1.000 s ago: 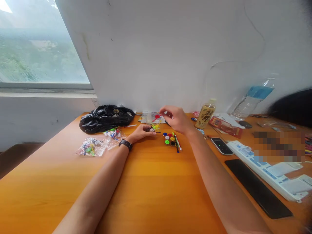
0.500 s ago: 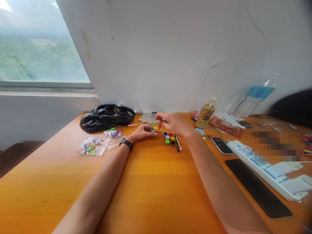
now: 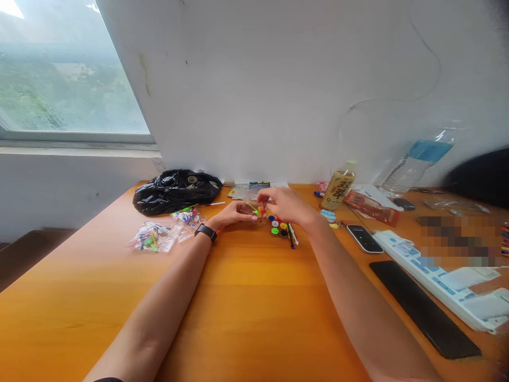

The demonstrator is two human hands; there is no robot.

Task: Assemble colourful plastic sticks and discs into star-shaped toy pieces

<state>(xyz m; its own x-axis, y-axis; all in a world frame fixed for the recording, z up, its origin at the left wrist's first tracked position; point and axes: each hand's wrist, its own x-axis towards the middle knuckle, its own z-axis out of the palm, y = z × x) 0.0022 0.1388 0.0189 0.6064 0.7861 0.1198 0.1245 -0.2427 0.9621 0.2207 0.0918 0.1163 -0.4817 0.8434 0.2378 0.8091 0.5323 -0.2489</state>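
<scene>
head view: two bare hands meet over a brown wood surface [image 3: 238, 297]. the right hand [image 3: 289, 205] comes in from the right, with its fingers pointing down. its grip is closed on a little red piece [image 3: 262, 211], which sits under the fingertips, between the two hands. the left hand [image 3: 234, 213] has a black watch [image 3: 206, 232] on its wrist. its fingers curl near a small bright green piece [image 3: 253, 210], but i cannot tell if that grip is pinching it. just beside the hands, small round discs [image 3: 274, 231] lie close together: blue, white, green, yellow, black and red. next to them are some thin sticks [image 3: 292, 236]. to the left, a clear bag [image 3: 153, 237] has colorful bits in it. a shiny black bag [image 3: 175, 195] is behind that. a tea bottle [image 3: 338, 187] stands on the right, near the wall.
</scene>
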